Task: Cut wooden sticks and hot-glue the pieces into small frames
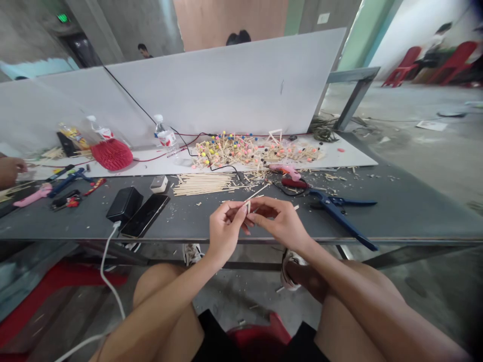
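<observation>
My left hand (pixel 225 227) and my right hand (pixel 277 219) meet over the near edge of the dark table (pixel 396 216). Both are closed in a pinch on a thin wooden stick (pixel 252 198) that slants up to the right between them. Just beyond lies a bundle of loose sticks (pixel 204 183). Further back, a pile of sticks with coloured beads (pixel 252 150) rests on a white board (pixel 350 158). A pink glue gun (pixel 287 172) lies close behind my right hand.
Blue cutters (pixel 341 211) lie to the right. A phone (pixel 145 214), black box (pixel 124 203) and white cable (pixel 107 261) sit left. Further left are a red net bag (pixel 111 153), bottles, tools and another person's hand (pixel 10 170). A white panel stands behind.
</observation>
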{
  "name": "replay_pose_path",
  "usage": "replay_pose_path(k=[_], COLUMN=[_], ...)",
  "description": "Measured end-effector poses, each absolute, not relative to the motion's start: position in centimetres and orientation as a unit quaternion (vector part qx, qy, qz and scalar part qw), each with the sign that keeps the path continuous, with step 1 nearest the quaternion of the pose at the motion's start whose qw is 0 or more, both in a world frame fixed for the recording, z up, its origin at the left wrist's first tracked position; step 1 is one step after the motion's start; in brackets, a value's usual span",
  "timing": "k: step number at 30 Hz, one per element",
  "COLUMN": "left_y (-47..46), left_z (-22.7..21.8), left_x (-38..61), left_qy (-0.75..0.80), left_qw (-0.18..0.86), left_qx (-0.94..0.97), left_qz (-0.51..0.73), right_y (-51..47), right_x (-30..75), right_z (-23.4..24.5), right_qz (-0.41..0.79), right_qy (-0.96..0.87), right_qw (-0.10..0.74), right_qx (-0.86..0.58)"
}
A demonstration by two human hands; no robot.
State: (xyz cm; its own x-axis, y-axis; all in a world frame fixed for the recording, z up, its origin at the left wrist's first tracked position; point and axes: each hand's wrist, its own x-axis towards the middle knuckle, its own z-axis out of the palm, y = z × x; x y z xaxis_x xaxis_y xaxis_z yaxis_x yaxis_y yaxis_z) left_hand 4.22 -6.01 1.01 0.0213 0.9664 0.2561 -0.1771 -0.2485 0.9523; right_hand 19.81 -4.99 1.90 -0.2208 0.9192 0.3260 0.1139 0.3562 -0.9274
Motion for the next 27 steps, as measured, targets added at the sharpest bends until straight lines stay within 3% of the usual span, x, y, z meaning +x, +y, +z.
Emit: replay_pose_path(k=[9, 27], left_y=[-5.8, -4.8], left_z=[1.5, 1.4], left_x=[4.2, 3.6], left_qy=[0.376, 0.4], left_qw=[0.509, 0.502], left_qx=[0.53, 0.548], left_qz=[0.565, 0.535], right_y=[-5.0, -4.9], right_x=[19.8, 20.0], right_z=[1.7, 2.0], right_qz=[0.318, 0.384], right_qy=[-0.658, -0.606], right_qw=[0.53, 0.55], right_qx=[-0.43, -0.428])
